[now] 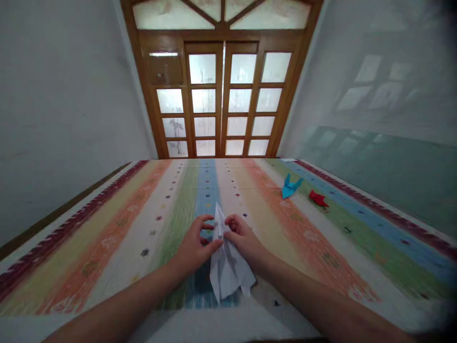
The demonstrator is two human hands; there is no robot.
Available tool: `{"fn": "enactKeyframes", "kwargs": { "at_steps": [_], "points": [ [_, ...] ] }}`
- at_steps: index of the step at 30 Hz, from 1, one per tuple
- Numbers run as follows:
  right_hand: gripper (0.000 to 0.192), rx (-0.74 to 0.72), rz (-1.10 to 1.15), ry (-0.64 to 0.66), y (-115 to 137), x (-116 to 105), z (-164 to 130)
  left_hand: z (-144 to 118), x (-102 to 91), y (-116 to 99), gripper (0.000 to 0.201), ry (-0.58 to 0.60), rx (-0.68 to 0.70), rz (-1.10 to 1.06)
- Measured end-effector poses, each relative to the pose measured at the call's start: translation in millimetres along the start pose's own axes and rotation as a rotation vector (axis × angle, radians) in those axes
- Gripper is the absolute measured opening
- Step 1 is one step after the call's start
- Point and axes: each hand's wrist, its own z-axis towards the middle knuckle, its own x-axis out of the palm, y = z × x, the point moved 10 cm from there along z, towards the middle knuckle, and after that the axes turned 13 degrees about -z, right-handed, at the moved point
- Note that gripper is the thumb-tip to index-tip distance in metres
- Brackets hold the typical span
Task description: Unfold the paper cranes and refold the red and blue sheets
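A folded white paper shape [227, 267], pointed at its far end, lies on a striped, many-coloured cloth [124, 228]. My left hand [195, 244] pinches the paper's left edge near the point, thumb and fingers closed on it. My right hand [243, 238] grips the paper from the right side, fingers pressed on the fold. Both hands meet at the paper's narrow upper part; its wider tail spreads toward me.
A blue folded paper figure [290, 186] and a red one [317, 198] lie on the cloth at the far right. Wooden doors with frosted glass panes [223, 100] stand beyond the cloth's far edge. Plain walls rise on both sides.
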Motion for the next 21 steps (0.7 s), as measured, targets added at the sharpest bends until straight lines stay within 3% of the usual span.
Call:
{"fn": "enactKeyframes", "kwargs": {
  "at_steps": [5, 9, 15, 21],
  "points": [
    [0.028, 0.118, 0.064, 0.037, 1, 3, -10, -5, 13.3, 16, 0.06, 0.076, -0.098, 0.031],
    [0.033, 0.167, 0.144, 0.052, -3, 1, -9, 2, 3.5, 25, 0.056, 0.016, -0.12, -0.047],
    [0.035, 0.176, 0.031, 0.043, -13, -7, -3, 7, -6.2, 36, 0.035, -0.045, -0.15, -0.128],
    [0.043, 0.162, 0.119, 0.102, -13, 2, -3, 6, -6.0, 30, 0.03, -0.063, -0.16, -0.096]
  ]
}}
